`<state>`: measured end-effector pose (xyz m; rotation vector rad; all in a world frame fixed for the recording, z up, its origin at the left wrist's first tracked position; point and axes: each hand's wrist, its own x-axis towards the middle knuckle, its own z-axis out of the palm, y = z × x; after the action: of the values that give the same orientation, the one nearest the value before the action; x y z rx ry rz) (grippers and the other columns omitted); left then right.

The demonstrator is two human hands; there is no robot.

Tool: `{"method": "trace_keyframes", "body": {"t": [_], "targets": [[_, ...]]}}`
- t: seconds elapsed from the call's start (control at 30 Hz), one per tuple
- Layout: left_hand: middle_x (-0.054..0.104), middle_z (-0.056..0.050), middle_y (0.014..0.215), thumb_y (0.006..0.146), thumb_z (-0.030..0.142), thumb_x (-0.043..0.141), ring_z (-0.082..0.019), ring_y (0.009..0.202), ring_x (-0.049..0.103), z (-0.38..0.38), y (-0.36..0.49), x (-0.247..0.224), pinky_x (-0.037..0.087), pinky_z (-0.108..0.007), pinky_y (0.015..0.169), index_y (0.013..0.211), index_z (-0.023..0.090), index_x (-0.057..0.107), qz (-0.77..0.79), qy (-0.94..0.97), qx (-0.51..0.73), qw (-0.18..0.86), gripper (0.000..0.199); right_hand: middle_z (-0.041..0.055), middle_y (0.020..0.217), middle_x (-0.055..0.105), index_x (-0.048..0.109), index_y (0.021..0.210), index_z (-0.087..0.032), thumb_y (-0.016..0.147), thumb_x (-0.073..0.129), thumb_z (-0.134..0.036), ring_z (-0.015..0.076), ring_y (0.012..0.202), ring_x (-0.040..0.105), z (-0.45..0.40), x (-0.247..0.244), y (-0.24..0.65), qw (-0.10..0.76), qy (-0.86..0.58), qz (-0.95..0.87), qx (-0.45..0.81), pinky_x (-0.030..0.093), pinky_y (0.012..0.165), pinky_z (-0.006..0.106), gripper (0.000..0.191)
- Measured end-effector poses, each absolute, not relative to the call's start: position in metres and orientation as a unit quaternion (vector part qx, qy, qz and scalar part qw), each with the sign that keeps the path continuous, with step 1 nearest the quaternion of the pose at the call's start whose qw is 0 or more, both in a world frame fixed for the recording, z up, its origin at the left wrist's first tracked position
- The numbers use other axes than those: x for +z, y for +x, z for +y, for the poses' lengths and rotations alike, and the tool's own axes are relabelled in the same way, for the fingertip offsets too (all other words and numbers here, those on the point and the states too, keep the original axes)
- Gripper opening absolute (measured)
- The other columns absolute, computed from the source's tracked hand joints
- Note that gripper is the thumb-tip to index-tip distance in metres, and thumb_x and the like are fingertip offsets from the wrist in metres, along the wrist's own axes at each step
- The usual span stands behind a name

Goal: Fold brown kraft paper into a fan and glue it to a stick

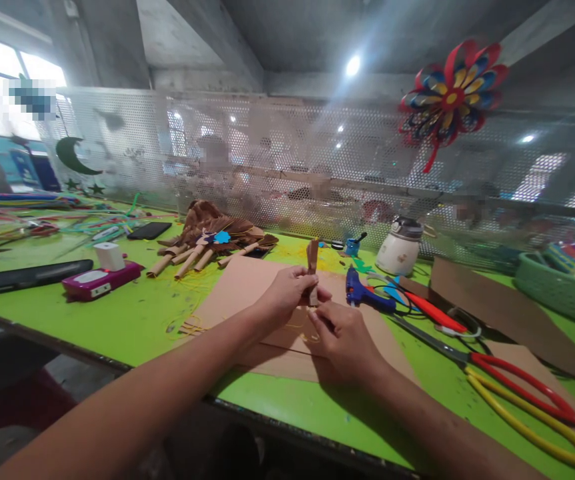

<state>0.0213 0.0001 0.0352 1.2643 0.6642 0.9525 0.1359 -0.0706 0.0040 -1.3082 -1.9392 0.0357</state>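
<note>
Above the brown cardboard sheets (237, 293), my left hand (287, 290) is closed around a narrow folded piece of brown paper (312, 257), which stands upright between thumb and fingers. My right hand (345, 337) is pinched just below, by the paper's lower end. A thin yellow string (295, 326) runs to its fingertips and loops loosely over the sheets; the exact grip is partly hidden by the fingers. More yellow string ends (192, 328) lie at the left of the sheets.
A blue glue gun (367, 293) and large scissors (517, 387) lie at right, near a white jar (400, 248) and green basket (542, 283). Brown pleated paper pieces with rolled handles (207, 243) are piled behind. A purple power strip (100, 280) sits left. A perforated screen (277, 160) borders the table.
</note>
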Motion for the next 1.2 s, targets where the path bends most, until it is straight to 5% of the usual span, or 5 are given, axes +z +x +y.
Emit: {"method": "trace_keyframes", "body": {"t": [0.2, 0.37, 0.6, 1.2], "targets": [[0.064, -0.004, 0.062, 0.081, 0.016, 0.052, -0.012, 0.052, 0.06, 0.006, 0.016, 0.04, 0.049, -0.027, 0.058, 0.077, 0.014, 0.046, 0.288, 0.575, 0.42, 0.64, 0.007, 0.0023, 0.055, 0.055, 0.051, 0.054, -0.017, 0.082, 0.05, -0.033, 0.0115, 0.051, 0.044, -0.078, 0.013, 0.141, 0.367, -0.536, -0.76, -0.027, 0.027, 0.052, 0.026, 0.033], [0.064, -0.005, 0.062, 0.084, 0.02, 0.049, -0.012, 0.048, 0.059, 0.007, 0.017, 0.036, 0.048, -0.026, 0.05, 0.077, 0.015, 0.043, 0.288, 0.62, 0.4, 0.611, 0.01, 0.0024, 0.059, 0.052, 0.055, 0.057, -0.017, 0.082, 0.052, -0.036, 0.0134, 0.056, 0.046, -0.072, 0.029, 0.159, 0.473, -0.547, -0.689, -0.041, 0.033, 0.055, 0.027, 0.032], [0.064, -0.004, 0.062, 0.083, 0.026, 0.05, -0.01, 0.045, 0.056, -0.001, 0.024, 0.032, 0.04, -0.019, 0.041, 0.084, 0.014, 0.047, 0.232, 0.737, 0.331, 0.542, 0.013, 0.0041, 0.074, 0.06, 0.063, 0.089, -0.015, 0.074, 0.061, -0.045, 0.0148, 0.066, 0.052, -0.049, 0.032, 0.184, 0.578, -0.492, -0.587, 0.28, 0.041, 0.056, 0.028, 0.034], [0.06, 0.001, 0.056, 0.085, 0.034, 0.048, -0.008, 0.042, 0.051, -0.008, 0.025, 0.032, 0.038, -0.02, 0.043, 0.081, 0.016, 0.046, 0.195, 0.759, 0.248, 0.57, 0.019, -0.0023, 0.053, 0.054, 0.06, 0.061, -0.013, 0.053, 0.08, -0.03, 0.0052, 0.044, 0.044, -0.043, 0.034, 0.192, 0.712, -0.391, -0.393, 0.43, 0.033, 0.04, 0.019, 0.027]]}}
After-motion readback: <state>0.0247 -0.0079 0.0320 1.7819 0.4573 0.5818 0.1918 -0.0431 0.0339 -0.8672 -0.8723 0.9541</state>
